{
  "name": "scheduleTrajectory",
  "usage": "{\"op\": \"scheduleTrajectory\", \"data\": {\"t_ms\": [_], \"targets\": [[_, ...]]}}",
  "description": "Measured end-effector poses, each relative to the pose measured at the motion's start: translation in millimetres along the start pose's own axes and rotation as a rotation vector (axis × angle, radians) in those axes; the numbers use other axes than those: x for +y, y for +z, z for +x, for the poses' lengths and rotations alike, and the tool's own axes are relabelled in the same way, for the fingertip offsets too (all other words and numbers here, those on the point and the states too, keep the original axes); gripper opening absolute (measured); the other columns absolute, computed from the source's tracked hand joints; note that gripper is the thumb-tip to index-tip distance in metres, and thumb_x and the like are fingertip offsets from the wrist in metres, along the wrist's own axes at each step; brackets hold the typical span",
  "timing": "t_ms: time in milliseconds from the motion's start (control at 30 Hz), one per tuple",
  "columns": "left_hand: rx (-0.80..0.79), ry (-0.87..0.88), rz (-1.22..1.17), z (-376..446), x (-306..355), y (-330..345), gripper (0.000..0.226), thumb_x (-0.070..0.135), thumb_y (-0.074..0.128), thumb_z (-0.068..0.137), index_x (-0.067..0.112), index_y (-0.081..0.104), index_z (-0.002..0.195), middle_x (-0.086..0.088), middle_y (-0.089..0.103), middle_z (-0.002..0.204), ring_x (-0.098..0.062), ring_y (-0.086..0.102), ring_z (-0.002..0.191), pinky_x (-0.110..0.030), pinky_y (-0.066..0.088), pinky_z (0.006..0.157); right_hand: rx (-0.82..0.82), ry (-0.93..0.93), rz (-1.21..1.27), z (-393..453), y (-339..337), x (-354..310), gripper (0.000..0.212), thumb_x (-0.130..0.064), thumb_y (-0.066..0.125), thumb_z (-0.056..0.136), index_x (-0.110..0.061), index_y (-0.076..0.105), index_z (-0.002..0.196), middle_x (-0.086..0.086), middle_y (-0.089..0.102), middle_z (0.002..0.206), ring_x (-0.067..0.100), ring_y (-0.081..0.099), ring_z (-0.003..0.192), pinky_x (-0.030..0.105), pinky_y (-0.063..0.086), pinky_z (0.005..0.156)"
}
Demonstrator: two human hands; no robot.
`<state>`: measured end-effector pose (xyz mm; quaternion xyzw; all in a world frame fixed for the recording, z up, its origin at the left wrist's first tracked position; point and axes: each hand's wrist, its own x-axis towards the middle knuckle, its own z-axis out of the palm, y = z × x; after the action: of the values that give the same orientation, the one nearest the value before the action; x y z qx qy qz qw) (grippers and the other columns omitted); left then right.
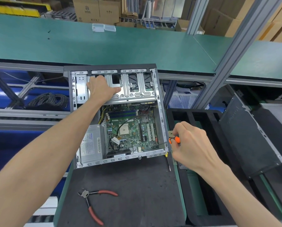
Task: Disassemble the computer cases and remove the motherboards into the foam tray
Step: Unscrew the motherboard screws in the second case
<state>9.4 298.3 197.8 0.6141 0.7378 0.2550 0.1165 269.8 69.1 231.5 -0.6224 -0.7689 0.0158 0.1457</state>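
The open computer case (pixel 115 115) lay on a dark mat (pixel 128 190), its motherboard (pixel 132 128) seated inside. The left hand (pixel 101 89) rested flat on the metal drive cage (pixel 133 86). The right hand (pixel 191 145) gripped an orange-handled screwdriver (pixel 174 139) beside the case, over the black foam tray (pixel 201 163). Red-handled pliers (pixel 94 203) lay on the mat

I look across a long green worktop (pixel 137 46) with grey aluminium frame posts (pixel 222 63). Cardboard boxes (pixel 96 11) are stacked behind it, and blue bins (pixel 14 77) sit underneath at left.
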Motion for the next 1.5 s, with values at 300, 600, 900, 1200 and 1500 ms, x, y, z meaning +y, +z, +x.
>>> {"op": "scheduleTrajectory", "data": {"t_ms": [300,600,900,1200,1500], "targets": [[-0.006,-0.002,-0.013,-2.6,0.1,-1.7,0.060,0.059,0.078,0.076,0.008,0.046,0.076,-0.023,0.063,0.104,-0.038,0.050,0.113,-0.045,0.038,0.092,0.004,0.003,0.000,-1.7,-2.0,-1.0,0.010,-0.010,0.064,0.082,-0.007,0.054,0.081,0.004,0.054,0.078,0.032,0.051,0.059,0.042,0.049,0.057],[-0.014,-0.011,0.011,-0.9,-0.3,-0.7,0.066,0.060,0.077,0.076,-0.002,0.060,0.094,-0.024,0.063,0.107,-0.038,0.050,0.114,-0.044,0.039,0.092,0.007,-0.004,0.001,-1.8,-1.4,-1.9,0.012,-0.011,0.066,0.082,-0.007,0.054,0.082,0.004,0.055,0.080,0.032,0.052,0.060,0.040,0.049,0.059],[-0.007,-0.008,0.014,-0.8,-0.6,-0.7,0.062,0.061,0.077,0.075,0.004,0.055,0.084,-0.023,0.063,0.103,-0.037,0.051,0.111,-0.044,0.040,0.090,0.009,0.002,0.015,-2.6,-2.9,-1.3,0.011,-0.009,0.066,0.081,-0.007,0.055,0.081,0.003,0.054,0.078,0.030,0.051,0.058,0.039,0.048,0.057],[-0.011,-0.008,0.000,-0.8,-0.8,-0.7,0.061,0.060,0.077,0.075,0.006,0.050,0.083,-0.022,0.062,0.107,-0.037,0.048,0.115,-0.045,0.038,0.094,0.004,0.008,0.016,-3.4,-1.3,-1.3,0.011,-0.010,0.066,0.082,-0.007,0.055,0.083,0.004,0.055,0.080,0.032,0.052,0.060,0.040,0.049,0.059],[-0.008,0.005,0.019,-1.1,0.3,-1.1,0.060,0.059,0.076,0.077,0.006,0.050,0.086,-0.021,0.061,0.110,-0.037,0.047,0.118,-0.043,0.037,0.093,0.006,0.013,-0.002,-3.9,-0.4,-1.8,0.011,-0.010,0.066,0.081,-0.007,0.055,0.083,0.004,0.056,0.080,0.033,0.053,0.060,0.040,0.049,0.059]]}}
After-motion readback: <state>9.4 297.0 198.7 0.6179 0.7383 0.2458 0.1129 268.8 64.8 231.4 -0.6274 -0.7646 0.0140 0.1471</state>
